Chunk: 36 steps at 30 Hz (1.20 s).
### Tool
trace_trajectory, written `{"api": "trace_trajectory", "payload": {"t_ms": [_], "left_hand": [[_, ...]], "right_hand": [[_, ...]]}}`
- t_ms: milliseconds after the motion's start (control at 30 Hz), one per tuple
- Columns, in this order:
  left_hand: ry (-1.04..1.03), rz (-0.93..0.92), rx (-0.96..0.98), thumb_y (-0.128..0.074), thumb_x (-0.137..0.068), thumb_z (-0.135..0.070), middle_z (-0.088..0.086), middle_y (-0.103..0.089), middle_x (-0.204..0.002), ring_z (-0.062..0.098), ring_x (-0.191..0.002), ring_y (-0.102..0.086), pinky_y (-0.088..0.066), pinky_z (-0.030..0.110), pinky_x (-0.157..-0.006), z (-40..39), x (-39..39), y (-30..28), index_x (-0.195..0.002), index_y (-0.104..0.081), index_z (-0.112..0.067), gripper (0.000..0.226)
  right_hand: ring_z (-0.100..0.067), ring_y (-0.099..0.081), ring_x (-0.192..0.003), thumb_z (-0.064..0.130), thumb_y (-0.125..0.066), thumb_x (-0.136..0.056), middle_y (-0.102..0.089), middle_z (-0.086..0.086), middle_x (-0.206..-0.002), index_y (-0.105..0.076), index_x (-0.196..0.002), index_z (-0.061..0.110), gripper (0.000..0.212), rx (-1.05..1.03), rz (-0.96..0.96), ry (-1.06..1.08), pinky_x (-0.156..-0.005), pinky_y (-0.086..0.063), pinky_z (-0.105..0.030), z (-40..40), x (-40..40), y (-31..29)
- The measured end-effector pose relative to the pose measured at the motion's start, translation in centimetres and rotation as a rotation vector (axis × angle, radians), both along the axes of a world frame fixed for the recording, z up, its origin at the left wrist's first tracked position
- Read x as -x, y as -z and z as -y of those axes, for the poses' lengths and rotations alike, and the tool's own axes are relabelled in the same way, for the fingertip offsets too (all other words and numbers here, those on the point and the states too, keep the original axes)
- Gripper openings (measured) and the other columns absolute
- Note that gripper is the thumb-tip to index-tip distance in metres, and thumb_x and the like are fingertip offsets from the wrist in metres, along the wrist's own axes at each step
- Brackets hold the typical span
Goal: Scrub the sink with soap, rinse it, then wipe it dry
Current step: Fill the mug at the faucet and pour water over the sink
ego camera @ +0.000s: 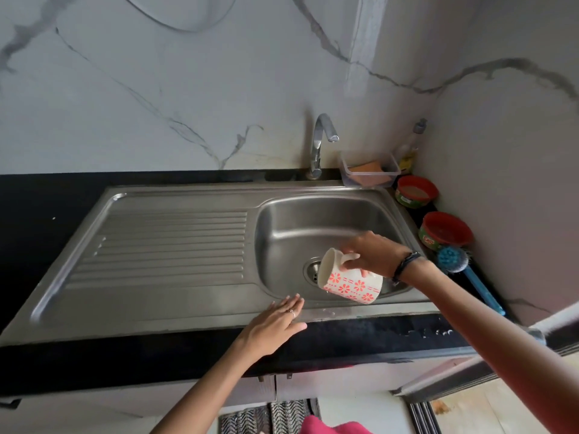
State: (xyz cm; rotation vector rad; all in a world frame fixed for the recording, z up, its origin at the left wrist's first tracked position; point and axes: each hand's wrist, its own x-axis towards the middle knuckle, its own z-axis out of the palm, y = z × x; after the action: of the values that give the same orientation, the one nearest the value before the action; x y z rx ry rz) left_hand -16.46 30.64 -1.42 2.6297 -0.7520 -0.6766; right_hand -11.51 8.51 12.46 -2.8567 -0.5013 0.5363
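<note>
Nearby: brush [453, 260], two tubs [445, 230] | sink [175, 233] right rim

Home kitchen: steel sink [175, 245], tap [321, 142], marble-look wall [188, 89], dish soap tubs [445, 230].

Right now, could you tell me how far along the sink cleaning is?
No suds show in the sink. The right hand tips a flowered mug over the basin, seemingly rinsing; the left hand rests flat on the front rim. Wiping dry remains.
</note>
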Motion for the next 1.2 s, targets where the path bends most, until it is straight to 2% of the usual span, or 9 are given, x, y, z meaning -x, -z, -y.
{"api": "trace_trajectory", "payload": {"t_ms": [133, 333, 433, 567, 700, 800, 933, 1100, 1200], "left_hand": [[0.147, 0.010, 0.081, -0.031, -0.101, -0.037, -0.003, -0.005, -0.156, 0.007, -0.143, -0.002, -0.003, 0.025, -0.118, 2.1, 0.5, 0.2, -0.149, -0.011, -0.016, 0.056], [0.208, 0.161, 0.003, -0.029, -0.101, -0.034, 0.001, -0.008, -0.157, 0.011, -0.144, -0.008, -0.005, 0.029, -0.117, 4.9, 0.7, 1.1, -0.148, -0.014, -0.011, 0.054], [0.185, 0.214, 0.012, -0.030, -0.102, -0.027, 0.004, -0.026, -0.153, 0.019, -0.139, -0.028, -0.022, 0.032, -0.112, 5.2, 0.4, 0.2, -0.145, -0.028, -0.008, 0.047], [0.070, 0.117, -0.035, -0.033, -0.102, -0.027, 0.010, -0.056, -0.130, 0.028, -0.111, -0.059, -0.048, 0.043, -0.091, 4.3, -0.7, 0.1, -0.138, -0.042, -0.012, 0.041], [0.009, 0.049, -0.071, -0.029, -0.101, -0.036, 0.005, -0.048, -0.140, 0.023, -0.122, -0.051, -0.041, 0.039, -0.101, 1.7, -1.6, -0.1, -0.138, -0.042, -0.014, 0.045], [-0.060, 0.090, -0.114, -0.031, -0.100, -0.037, -0.003, -0.041, -0.145, 0.019, -0.127, -0.046, -0.039, 0.034, -0.102, -0.7, -2.3, -0.3, -0.136, -0.045, -0.015, 0.044], [-0.156, 0.138, -0.107, -0.033, -0.100, -0.036, -0.006, -0.027, -0.152, 0.009, -0.138, -0.028, -0.027, 0.027, -0.111, -3.0, -2.9, -0.1, -0.144, -0.034, -0.018, 0.048], [-0.187, 0.158, -0.045, -0.034, -0.100, -0.033, -0.007, -0.027, -0.152, 0.006, -0.139, -0.024, -0.022, 0.023, -0.112, -2.3, -2.8, 0.0, -0.144, -0.032, -0.019, 0.046], [-0.184, 0.170, -0.031, -0.035, -0.100, -0.031, -0.007, -0.031, -0.150, 0.006, -0.138, -0.028, -0.023, 0.021, -0.110, -0.8, -2.3, 0.1, -0.143, -0.035, -0.020, 0.044]], "right_hand": [[-0.017, -0.071, -0.081, 0.024, -0.060, -0.089, -0.063, -0.003, -0.117, -0.059, -0.120, 0.016, 0.031, 0.236, -0.110, -0.064, -0.066, -0.052, -0.024, 0.7, 0.3, -0.9], [-0.025, -0.062, -0.105, 0.016, -0.060, -0.087, -0.064, -0.008, -0.118, -0.062, -0.118, 0.012, 0.032, 0.472, -0.145, -0.315, -0.091, -0.050, -0.037, -2.3, 0.2, 0.0], [-0.026, -0.059, -0.109, 0.011, -0.057, -0.086, -0.065, -0.010, -0.115, -0.063, -0.115, 0.008, 0.029, 0.439, -0.108, -0.376, -0.089, -0.049, -0.034, -4.5, -0.1, 0.0], [-0.025, -0.064, -0.097, 0.017, -0.058, -0.089, -0.062, -0.008, -0.117, -0.061, -0.113, 0.009, 0.025, 0.254, -0.052, -0.305, -0.081, -0.053, -0.035, -4.9, -1.3, -0.5], [-0.021, -0.066, -0.089, 0.020, -0.061, -0.088, -0.063, -0.006, -0.114, -0.061, -0.115, 0.009, 0.029, -0.050, 0.043, -0.133, -0.068, -0.048, -0.023, -2.4, -1.7, -0.1], [-0.021, -0.068, -0.078, 0.017, -0.062, -0.088, -0.067, -0.009, -0.105, -0.063, -0.111, 0.009, 0.025, -0.183, 0.054, -0.034, -0.065, -0.055, -0.030, -0.5, -1.9, 0.7], [-0.018, -0.067, -0.075, 0.021, -0.059, -0.089, -0.064, -0.007, -0.110, -0.062, -0.110, 0.011, 0.023, 0.003, 0.027, -0.052, -0.061, -0.049, -0.024, 0.3, -2.4, 0.7], [-0.024, -0.056, -0.116, 0.019, -0.059, -0.089, -0.059, -0.006, -0.126, -0.060, -0.121, 0.013, 0.033, 0.258, -0.008, -0.239, -0.093, -0.044, -0.032, -1.7, -2.5, 1.9], [-0.025, -0.052, -0.121, 0.014, -0.058, -0.089, -0.056, -0.007, -0.131, -0.057, -0.125, 0.012, 0.036, 0.237, -0.042, -0.336, -0.097, -0.041, -0.032, -3.6, -2.4, 2.4]]}}
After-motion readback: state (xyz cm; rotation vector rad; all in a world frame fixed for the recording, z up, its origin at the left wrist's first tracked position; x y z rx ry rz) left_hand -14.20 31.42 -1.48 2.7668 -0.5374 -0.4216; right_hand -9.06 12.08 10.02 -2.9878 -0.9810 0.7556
